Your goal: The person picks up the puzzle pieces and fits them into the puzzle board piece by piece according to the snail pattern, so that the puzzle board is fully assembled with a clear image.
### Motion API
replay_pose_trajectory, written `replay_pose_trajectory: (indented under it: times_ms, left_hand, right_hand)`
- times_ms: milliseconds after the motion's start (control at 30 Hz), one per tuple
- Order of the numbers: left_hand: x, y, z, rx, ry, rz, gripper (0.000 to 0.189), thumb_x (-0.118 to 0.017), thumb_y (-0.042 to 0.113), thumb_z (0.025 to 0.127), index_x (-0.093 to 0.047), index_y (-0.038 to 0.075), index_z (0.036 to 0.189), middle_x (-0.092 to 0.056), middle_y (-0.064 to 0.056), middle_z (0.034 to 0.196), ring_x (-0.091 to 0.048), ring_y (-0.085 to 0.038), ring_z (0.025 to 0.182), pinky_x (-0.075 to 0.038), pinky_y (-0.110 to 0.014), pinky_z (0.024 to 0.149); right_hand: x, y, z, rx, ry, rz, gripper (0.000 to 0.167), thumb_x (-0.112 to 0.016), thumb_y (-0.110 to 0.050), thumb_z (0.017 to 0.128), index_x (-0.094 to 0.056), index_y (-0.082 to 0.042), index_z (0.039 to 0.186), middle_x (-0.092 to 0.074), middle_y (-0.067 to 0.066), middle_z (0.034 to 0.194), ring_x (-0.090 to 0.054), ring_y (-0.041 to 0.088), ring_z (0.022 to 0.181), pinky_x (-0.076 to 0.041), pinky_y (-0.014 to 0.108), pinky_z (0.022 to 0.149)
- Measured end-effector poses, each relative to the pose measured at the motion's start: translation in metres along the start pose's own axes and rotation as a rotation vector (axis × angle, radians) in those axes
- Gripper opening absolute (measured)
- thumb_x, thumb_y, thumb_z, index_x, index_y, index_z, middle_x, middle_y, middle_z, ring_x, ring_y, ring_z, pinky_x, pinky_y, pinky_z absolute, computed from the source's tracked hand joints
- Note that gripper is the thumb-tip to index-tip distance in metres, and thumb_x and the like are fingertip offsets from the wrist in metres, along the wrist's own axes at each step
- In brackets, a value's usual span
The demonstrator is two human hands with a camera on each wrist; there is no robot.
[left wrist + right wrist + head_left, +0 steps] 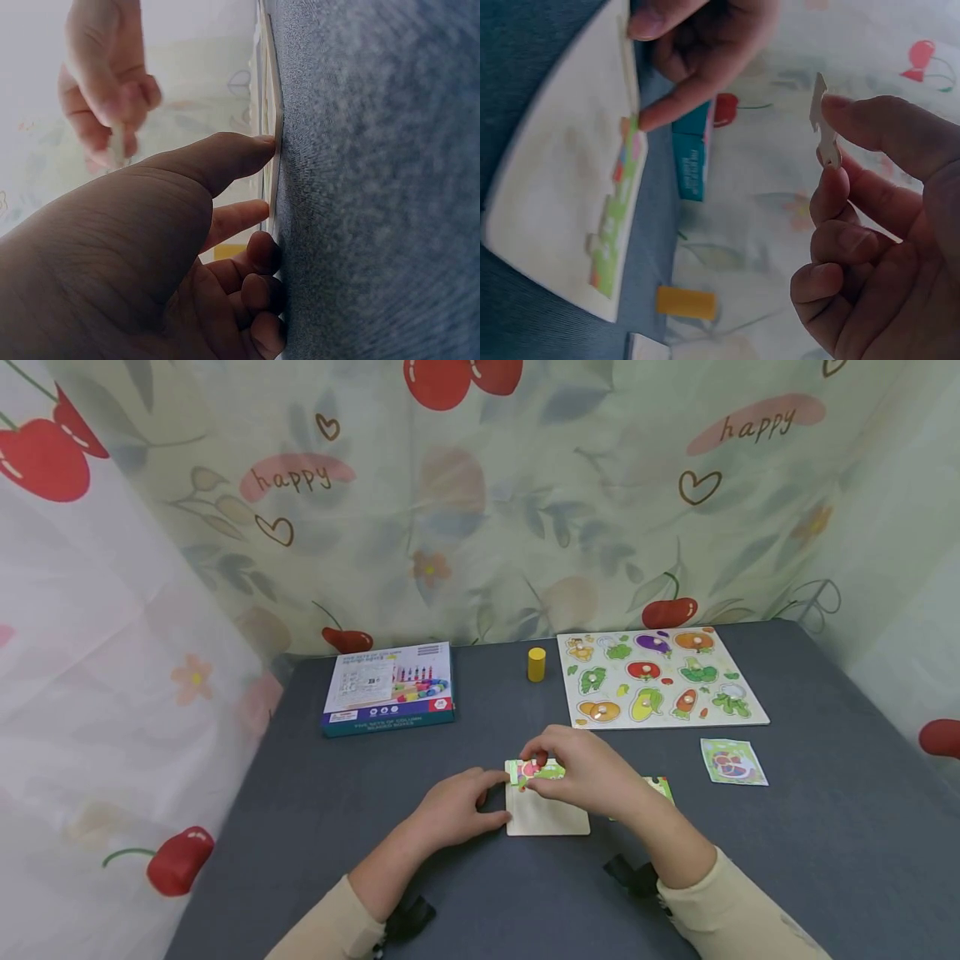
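Pinching a small puzzle piece [819, 105] between thumb and fingertips of the right hand [583, 768], just above the pale board [547, 815]. Touching the left edge of the pale board with the left hand [459, 807], stretching its thumb and forefinger nearly straight, well apart, and curling the remaining fingers loosely. Seeing a coloured strip [613, 240] lying along the board's far edge. Working on a dark grey, woven-looking tabletop [300, 835], spreading out all around the board. Having a boxed set [388, 689] beyond and left of the board, a yellow cylinder [536, 664] straight beyond it, a vegetable puzzle [663, 681] beyond and right, and a picture card [733, 762] to its right. Facing a printed curtain [487, 543] behind the board, bearing cherries, leaves, hearts and "happy" lettering.
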State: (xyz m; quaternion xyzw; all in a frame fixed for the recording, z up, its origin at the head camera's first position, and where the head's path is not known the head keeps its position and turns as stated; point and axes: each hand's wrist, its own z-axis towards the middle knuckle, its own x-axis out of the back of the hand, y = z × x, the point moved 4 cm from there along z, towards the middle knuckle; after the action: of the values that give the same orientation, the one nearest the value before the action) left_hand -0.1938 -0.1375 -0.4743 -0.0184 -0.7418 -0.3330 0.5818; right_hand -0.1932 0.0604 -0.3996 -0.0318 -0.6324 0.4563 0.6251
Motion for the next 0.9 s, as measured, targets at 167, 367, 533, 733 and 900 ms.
replay_pose_trajectory:
  times_ms: [167, 367, 533, 733, 900]
  left_hand:
    - [0.0, 0.0, 0.0, 0.007, -0.007, 0.002, 0.057, -0.075, 0.045, 0.092, -0.063, 0.019, 0.141, -0.051, 0.006, 0.081, -0.049, -0.012, 0.069, -0.037, -0.029, 0.058]
    - [-0.001, -0.002, 0.001, 0.016, -0.011, -0.003, 0.057, -0.075, 0.046, 0.092, -0.062, 0.022, 0.142, -0.051, 0.005, 0.079, -0.048, -0.011, 0.067, -0.036, -0.029, 0.058]
    - [-0.002, -0.004, 0.002, 0.02, -0.013, 0.001, 0.057, -0.075, 0.047, 0.091, -0.062, 0.026, 0.143, -0.05, 0.005, 0.078, -0.047, -0.011, 0.067, -0.035, -0.029, 0.058]
    - [-0.001, -0.003, 0.001, 0.013, -0.007, 0.006, 0.056, -0.075, 0.046, 0.092, -0.062, 0.025, 0.142, -0.049, 0.005, 0.078, -0.046, -0.011, 0.066, -0.034, -0.028, 0.057]
    - [0.0, -0.001, 0.001, 0.011, -0.007, 0.009, 0.055, -0.074, 0.045, 0.092, -0.062, 0.025, 0.142, -0.049, 0.005, 0.078, -0.046, -0.011, 0.065, -0.033, -0.028, 0.057]
  right_hand:
    - [-0.015, 0.012, 0.004, -0.055, -0.068, 0.005, 0.025, -0.085, -0.015, 0.084, -0.075, -0.013, 0.106, -0.063, -0.003, 0.089, -0.061, 0.023, 0.083, -0.048, 0.031, 0.071]
    - [-0.029, 0.025, 0.007, -0.151, -0.141, -0.011, 0.025, -0.086, -0.019, 0.084, -0.077, -0.014, 0.107, -0.063, -0.006, 0.089, -0.058, 0.015, 0.08, -0.049, 0.032, 0.07]
    - [-0.037, 0.032, 0.009, -0.19, -0.171, -0.026, 0.023, -0.085, -0.016, 0.084, -0.079, -0.012, 0.105, -0.062, -0.008, 0.086, -0.055, 0.012, 0.077, -0.048, 0.032, 0.069]
    - [-0.046, 0.038, 0.009, -0.17, -0.189, -0.055, 0.021, -0.086, -0.015, 0.083, -0.08, -0.012, 0.104, -0.058, -0.008, 0.081, -0.052, 0.012, 0.073, -0.045, 0.032, 0.068]
    - [-0.051, 0.041, 0.01, -0.16, -0.179, -0.041, 0.02, -0.087, -0.016, 0.082, -0.08, -0.012, 0.1, -0.059, -0.009, 0.08, -0.052, 0.011, 0.072, -0.045, 0.032, 0.068]
